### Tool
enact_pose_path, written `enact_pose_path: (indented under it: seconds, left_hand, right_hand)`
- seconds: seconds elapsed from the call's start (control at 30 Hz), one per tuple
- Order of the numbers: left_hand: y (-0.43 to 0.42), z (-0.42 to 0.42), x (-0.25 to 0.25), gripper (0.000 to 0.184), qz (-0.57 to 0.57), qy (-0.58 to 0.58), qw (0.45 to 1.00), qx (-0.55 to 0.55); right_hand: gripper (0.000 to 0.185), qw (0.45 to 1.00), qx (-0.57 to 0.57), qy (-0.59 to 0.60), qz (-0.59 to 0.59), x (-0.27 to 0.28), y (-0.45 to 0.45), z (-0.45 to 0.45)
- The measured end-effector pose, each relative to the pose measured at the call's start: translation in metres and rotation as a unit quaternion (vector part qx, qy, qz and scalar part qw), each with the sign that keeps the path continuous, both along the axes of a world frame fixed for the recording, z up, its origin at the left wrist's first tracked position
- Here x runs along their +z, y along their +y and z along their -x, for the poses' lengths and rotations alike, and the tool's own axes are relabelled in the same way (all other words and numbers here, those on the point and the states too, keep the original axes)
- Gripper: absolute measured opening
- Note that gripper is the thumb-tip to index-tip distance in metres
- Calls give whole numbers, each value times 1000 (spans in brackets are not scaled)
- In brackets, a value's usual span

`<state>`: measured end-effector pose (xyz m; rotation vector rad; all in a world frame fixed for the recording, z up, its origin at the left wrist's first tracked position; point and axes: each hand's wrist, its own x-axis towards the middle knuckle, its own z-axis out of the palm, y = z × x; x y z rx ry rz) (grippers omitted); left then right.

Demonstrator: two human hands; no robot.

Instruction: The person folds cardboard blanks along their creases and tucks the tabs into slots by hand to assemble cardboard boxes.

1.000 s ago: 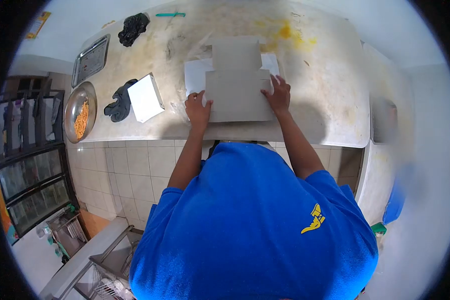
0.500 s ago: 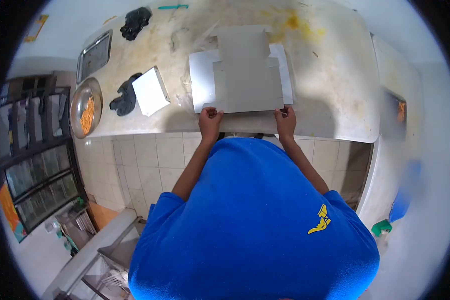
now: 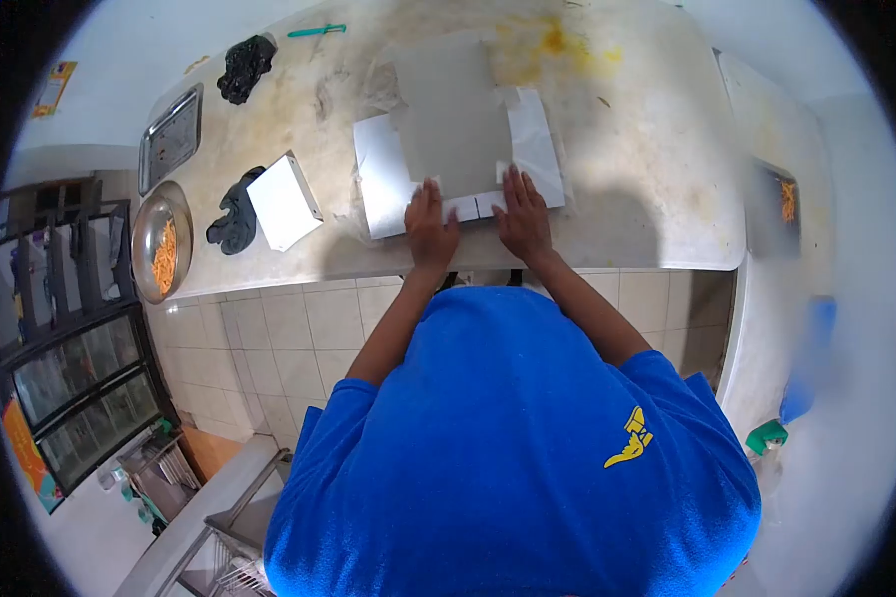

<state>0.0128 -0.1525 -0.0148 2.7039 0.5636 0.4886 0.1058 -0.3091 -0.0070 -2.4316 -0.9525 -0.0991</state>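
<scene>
A flat cardboard box blank, grey on its upper face, lies on the table in front of me. Its near edge is folded back over, so a white flap shows there. My left hand presses on the left end of this fold with fingers stretched out. On the right end, my right hand lies the same way, fingers extended and holding nothing. White card sticks out from under the blank on both sides.
Left of the blank are a folded white box, black plastic, a metal bowl with orange strips and a metal tray. Farther back lie a black bag and a teal pen-like object.
The near edge of the blank has been folded up and back, away from me. Both hands moved from gripping its near corners to pressing flat on the fold, closer together.
</scene>
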Motion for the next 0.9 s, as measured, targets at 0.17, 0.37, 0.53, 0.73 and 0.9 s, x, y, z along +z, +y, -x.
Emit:
enact_pose_path:
  seconds: [0.17, 0.37, 0.53, 0.73, 0.9]
  left_hand:
    - [-3, -4, -8, 67, -54, 93, 994, -18]
    - [8, -7, 5, 55, 6, 20, 1000, 13]
    - [57, -30, 46, 34, 107, -213, 955, 176]
    - [135, -112, 2, 42, 339, -60, 922, 180]
    - [129, -131, -9, 45, 298, -7, 937, 182]
  right_hand:
    - [63, 991, 36, -21, 124, 2, -4, 0]
    - [58, 999, 32, 28, 26, 3, -2, -21]
    - [54, 965, -153, 142, -161, 36, 8, -78]
    - [63, 962, -146, 209, -103, -15, 49, -179]
    - [64, 946, -196, 250, -73, -14, 67, -184]
